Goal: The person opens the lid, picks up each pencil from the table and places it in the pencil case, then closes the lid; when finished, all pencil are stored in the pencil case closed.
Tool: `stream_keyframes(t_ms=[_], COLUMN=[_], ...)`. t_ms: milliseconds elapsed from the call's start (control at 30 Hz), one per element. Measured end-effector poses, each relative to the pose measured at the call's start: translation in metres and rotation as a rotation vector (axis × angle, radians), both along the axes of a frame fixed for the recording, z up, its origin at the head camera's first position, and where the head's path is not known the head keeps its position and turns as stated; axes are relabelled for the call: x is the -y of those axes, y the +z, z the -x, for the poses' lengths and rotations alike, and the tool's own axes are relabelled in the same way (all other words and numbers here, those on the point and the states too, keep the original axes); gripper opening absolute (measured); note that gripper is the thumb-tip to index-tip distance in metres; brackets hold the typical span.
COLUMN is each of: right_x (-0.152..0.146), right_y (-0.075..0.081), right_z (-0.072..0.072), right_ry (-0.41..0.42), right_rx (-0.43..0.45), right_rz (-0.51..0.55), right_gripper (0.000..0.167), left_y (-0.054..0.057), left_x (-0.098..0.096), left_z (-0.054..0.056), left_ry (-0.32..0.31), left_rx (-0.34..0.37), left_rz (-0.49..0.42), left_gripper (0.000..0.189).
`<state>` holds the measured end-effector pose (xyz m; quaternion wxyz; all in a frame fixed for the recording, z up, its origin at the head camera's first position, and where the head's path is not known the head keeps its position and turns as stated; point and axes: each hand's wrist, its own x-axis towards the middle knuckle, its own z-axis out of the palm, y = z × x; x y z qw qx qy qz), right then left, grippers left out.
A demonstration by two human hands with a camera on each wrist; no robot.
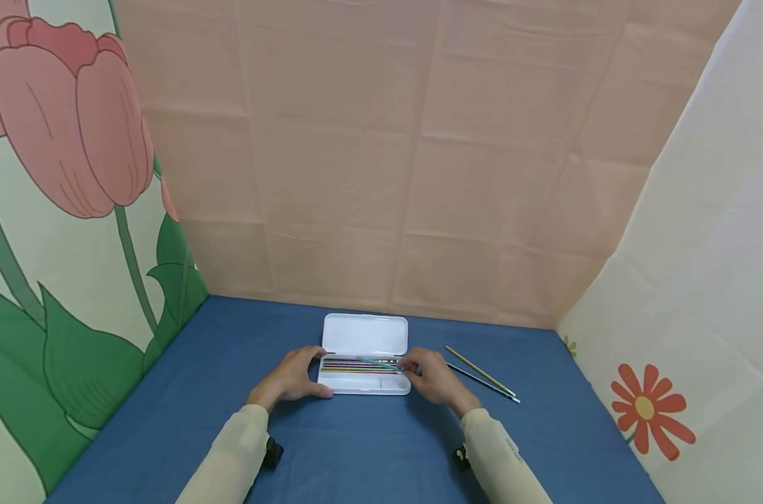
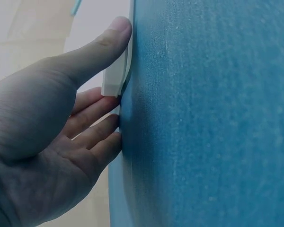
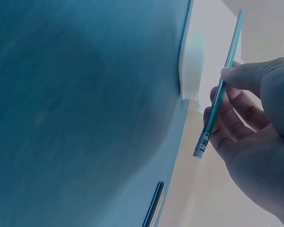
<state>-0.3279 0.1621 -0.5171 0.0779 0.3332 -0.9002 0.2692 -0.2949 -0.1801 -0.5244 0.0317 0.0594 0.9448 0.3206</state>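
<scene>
A white pencil case (image 1: 365,385) stands on the blue cloth with its lid (image 1: 365,334) tipped back. Several coloured pencils (image 1: 350,366) lie lengthwise inside it. My left hand (image 1: 287,378) holds the case's left end, thumb at the front corner and fingers round the side toward the back. Above the right part of the case, my right hand (image 1: 433,378) pinches a teal pencil (image 3: 232,45) between thumb and fingers. That pencil slants over the others, its eraser end toward my palm in the right wrist view.
Right of my right hand, a yellow pencil (image 1: 476,368) and a dark pencil (image 1: 482,383) lie slantwise on the blue cloth (image 1: 356,448). A beige curtain (image 1: 337,175) hangs behind. Patterned fabric walls, one with a tulip (image 1: 73,126), flank the table.
</scene>
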Motion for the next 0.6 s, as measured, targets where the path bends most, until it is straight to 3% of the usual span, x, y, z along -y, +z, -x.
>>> stream_keyframes(t_ms=[600], right_x=[0.045], right_y=[0.004], right_z=[0.016], right_ry=[0.007], right_rx=[0.047], right_rz=[-0.060], right_gripper=[0.019], left_y=[-0.001], left_x=[0.001], left_z=[0.000], left_ry=[-0.008], left_rx=[-0.005], left_rz=[-0.012], left_gripper=[0.092])
